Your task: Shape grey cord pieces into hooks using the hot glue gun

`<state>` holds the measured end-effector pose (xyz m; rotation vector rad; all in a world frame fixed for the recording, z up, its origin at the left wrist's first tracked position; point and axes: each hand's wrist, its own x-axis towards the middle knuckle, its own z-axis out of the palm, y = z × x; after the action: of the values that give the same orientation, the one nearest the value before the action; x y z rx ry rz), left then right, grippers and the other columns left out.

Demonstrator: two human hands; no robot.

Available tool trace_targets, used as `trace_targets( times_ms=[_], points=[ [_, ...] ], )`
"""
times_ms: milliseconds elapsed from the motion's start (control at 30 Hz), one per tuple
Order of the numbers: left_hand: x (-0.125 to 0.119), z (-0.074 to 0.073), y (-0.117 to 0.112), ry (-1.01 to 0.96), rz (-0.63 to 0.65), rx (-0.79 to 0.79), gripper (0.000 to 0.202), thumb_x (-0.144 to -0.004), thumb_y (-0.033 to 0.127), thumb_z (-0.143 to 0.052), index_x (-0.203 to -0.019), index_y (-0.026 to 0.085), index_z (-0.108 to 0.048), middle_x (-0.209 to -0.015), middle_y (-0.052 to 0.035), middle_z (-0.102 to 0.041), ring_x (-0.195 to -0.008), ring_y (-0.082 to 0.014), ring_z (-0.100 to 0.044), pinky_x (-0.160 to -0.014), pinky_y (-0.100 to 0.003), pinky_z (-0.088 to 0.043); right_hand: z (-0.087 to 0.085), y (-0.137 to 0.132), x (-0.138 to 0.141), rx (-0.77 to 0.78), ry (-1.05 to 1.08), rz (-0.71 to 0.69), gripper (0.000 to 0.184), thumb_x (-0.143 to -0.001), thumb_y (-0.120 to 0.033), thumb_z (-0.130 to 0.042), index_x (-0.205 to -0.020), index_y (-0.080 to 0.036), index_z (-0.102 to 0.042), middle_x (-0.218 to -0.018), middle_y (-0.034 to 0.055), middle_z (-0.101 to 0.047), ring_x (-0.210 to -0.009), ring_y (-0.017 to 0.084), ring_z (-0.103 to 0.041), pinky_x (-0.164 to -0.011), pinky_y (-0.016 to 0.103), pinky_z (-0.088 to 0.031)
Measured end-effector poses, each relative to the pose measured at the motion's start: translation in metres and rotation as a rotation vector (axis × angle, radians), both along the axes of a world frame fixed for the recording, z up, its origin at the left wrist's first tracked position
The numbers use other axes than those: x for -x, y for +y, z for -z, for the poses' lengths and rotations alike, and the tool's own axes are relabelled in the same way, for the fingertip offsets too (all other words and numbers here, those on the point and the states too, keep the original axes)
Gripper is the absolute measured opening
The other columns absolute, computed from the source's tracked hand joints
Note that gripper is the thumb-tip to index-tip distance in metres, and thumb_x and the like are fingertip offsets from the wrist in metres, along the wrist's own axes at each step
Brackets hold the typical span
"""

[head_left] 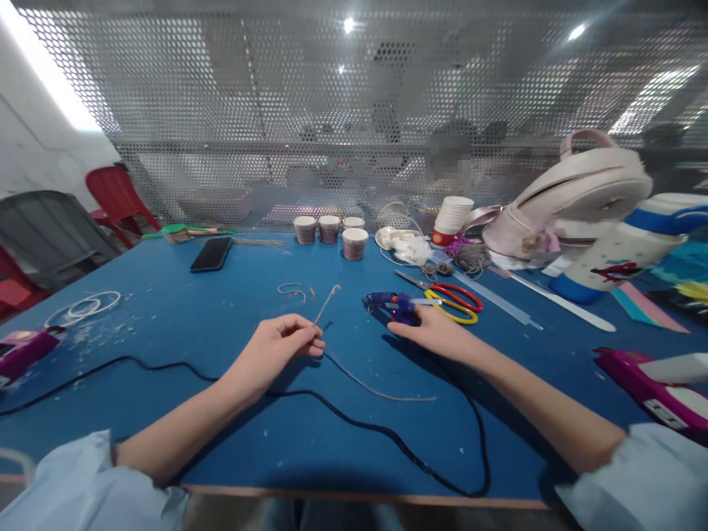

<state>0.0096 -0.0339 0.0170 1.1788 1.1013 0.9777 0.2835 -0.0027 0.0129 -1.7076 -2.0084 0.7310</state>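
My left hand [288, 339] is closed in a pinch on a thin grey cord. One end of the cord [330, 301] sticks up above the fingertips; its longer tail [365, 386] trails right along the blue table. My right hand [431, 332] is closed at the handle of a blue hot glue gun [387, 301], its nozzle facing left. The hand hides part of the handle, and a clear glue stick juts from the gun's rear. Just behind the gun lie scissors [456, 301] with red and yellow handles. A short white cord piece [291, 289] rests beyond my left hand.
Several wrapped cups [355, 243] stand at the back, near stacked paper cups [453, 217]. A black cable [354, 420] snakes across the front. A phone [211, 254] lies back left; a bag [569, 192], bottle [613, 251] and purple tool [653, 383] occupy the right.
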Motion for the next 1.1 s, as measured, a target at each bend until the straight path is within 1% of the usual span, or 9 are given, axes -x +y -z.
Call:
trace_targets(
  times_ms=[67, 133, 200, 267, 367, 500, 733, 933, 1100],
  points=[
    [-0.001, 0.001, 0.005, 0.053, -0.005, -0.026, 0.017, -0.074, 0.030, -0.065, -0.074, 0.012, -0.064, -0.074, -0.0055, -0.068, -0.071, -0.0162, -0.065, -0.076, -0.033, -0.051, 0.009, 0.008, 0.011, 0.015, 0.117, 0.007, 0.028, -0.077, -0.040, -0.054, -0.086, -0.015, -0.063, -0.069, 0.0025, -0.064, -0.062, 0.017, -0.057, -0.056, 0.028, -0.043],
    [-0.002, 0.001, 0.009, 0.108, -0.010, -0.038, 0.018, -0.074, 0.031, -0.064, -0.074, 0.013, -0.064, -0.072, -0.0050, -0.067, -0.068, -0.0155, -0.065, -0.073, -0.031, -0.050, 0.015, 0.010, 0.017, -0.030, 0.216, 0.007, 0.025, -0.077, -0.036, -0.052, -0.089, -0.016, -0.062, -0.077, 0.0034, -0.065, -0.070, 0.017, -0.059, -0.062, 0.028, -0.045],
    [-0.002, 0.003, 0.012, 0.150, -0.020, -0.048, 0.019, -0.074, 0.032, -0.063, -0.075, 0.013, -0.063, -0.071, -0.0043, -0.067, -0.065, -0.0145, -0.064, -0.070, -0.029, -0.049, 0.016, 0.005, 0.021, -0.088, 0.292, -0.011, 0.023, -0.077, -0.035, -0.052, -0.088, -0.017, -0.061, -0.084, 0.0046, -0.066, -0.076, 0.018, -0.061, -0.068, 0.028, -0.047],
    [-0.002, 0.006, 0.015, 0.162, -0.029, -0.048, 0.019, -0.073, 0.032, -0.063, -0.076, 0.013, -0.062, -0.067, -0.0030, -0.065, -0.059, -0.0127, -0.061, -0.064, -0.027, -0.048, 0.012, -0.007, 0.023, -0.094, 0.341, -0.022, 0.022, -0.078, -0.038, -0.052, -0.084, -0.017, -0.059, -0.077, 0.0036, -0.064, -0.069, 0.017, -0.061, -0.065, 0.028, -0.047],
    [-0.003, 0.011, 0.018, 0.159, -0.025, -0.034, 0.021, -0.074, 0.034, -0.062, -0.075, 0.013, -0.060, -0.059, 0.0001, -0.060, -0.047, -0.0091, -0.052, -0.052, -0.024, -0.044, 0.001, -0.027, 0.031, -0.077, 0.321, -0.022, 0.023, -0.078, -0.042, -0.055, -0.078, -0.019, -0.054, -0.056, -0.0033, -0.053, -0.051, 0.013, -0.051, -0.051, 0.024, -0.041],
    [-0.003, 0.014, 0.017, 0.194, 0.013, -0.031, 0.022, -0.077, 0.037, -0.059, -0.077, 0.015, -0.060, -0.053, 0.0040, -0.051, -0.042, -0.0069, -0.042, -0.044, -0.021, -0.035, -0.008, -0.044, 0.042, -0.091, 0.252, -0.073, 0.025, -0.079, -0.043, -0.056, -0.071, -0.020, -0.053, -0.057, -0.0045, -0.048, -0.050, 0.010, -0.043, -0.047, 0.022, -0.035],
    [-0.006, 0.011, 0.010, 0.259, 0.036, -0.064, 0.024, -0.077, 0.039, -0.057, -0.077, 0.016, -0.063, -0.050, 0.0058, -0.042, -0.045, -0.0068, -0.034, -0.042, -0.019, -0.025, -0.004, -0.046, 0.048, -0.090, 0.171, -0.120, 0.025, -0.081, -0.042, -0.054, -0.071, -0.019, -0.055, -0.060, -0.0034, -0.053, -0.053, 0.011, -0.045, -0.049, 0.021, -0.036],
    [-0.007, 0.006, 0.008, 0.299, 0.038, -0.085, 0.025, -0.076, 0.040, -0.057, -0.076, 0.016, -0.064, -0.049, 0.0060, -0.040, -0.045, -0.0077, -0.032, -0.043, -0.021, -0.024, -0.004, -0.047, 0.048, -0.121, 0.178, -0.140, 0.022, -0.082, -0.039, -0.054, -0.071, -0.020, -0.055, -0.061, -0.0031, -0.055, -0.054, 0.011, -0.047, -0.050, 0.021, -0.037],
    [-0.008, 0.002, 0.005, 0.315, 0.019, -0.091, 0.024, -0.074, 0.040, -0.059, -0.073, 0.017, -0.065, -0.047, 0.0058, -0.043, -0.044, -0.0083, -0.032, -0.044, -0.022, -0.026, -0.003, -0.046, 0.049, -0.171, 0.174, -0.153, 0.022, -0.083, -0.038, -0.053, -0.071, -0.020, -0.055, -0.063, -0.0011, -0.057, -0.055, 0.012, -0.049, -0.052, 0.022, -0.039]
  ],
)
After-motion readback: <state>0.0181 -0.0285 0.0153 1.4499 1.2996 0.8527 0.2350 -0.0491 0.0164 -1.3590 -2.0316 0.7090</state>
